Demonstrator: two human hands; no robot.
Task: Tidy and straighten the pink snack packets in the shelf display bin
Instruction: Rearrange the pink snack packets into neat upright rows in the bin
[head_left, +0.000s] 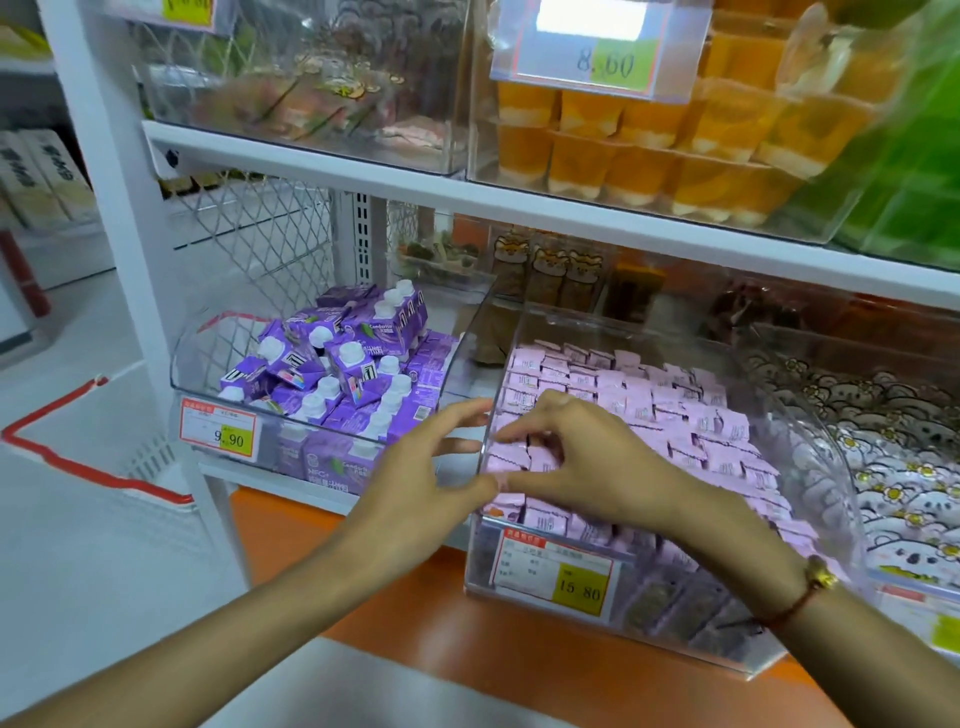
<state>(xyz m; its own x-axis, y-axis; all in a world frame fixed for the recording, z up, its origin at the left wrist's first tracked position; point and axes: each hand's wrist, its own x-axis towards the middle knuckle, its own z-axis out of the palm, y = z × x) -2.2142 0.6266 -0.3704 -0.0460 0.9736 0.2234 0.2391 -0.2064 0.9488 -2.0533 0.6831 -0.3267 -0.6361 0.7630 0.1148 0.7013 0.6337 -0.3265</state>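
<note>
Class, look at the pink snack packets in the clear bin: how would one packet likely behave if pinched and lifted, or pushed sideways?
A pink packet is small and flat, so probably light. Its crimped, wrinkled film suggests it would bend rather than stay stiff. Packed tightly in rows inside the clear bin, a pushed one would likely shove its neighbours askew; it should not roll.

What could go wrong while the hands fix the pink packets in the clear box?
The pink packets are heaped up to the bin's front edge, so a nudge from the right hand might tip some over the clear bin wall. The left hand sits beside the side wall, so it could push the bin toward the purple cartons.
</note>
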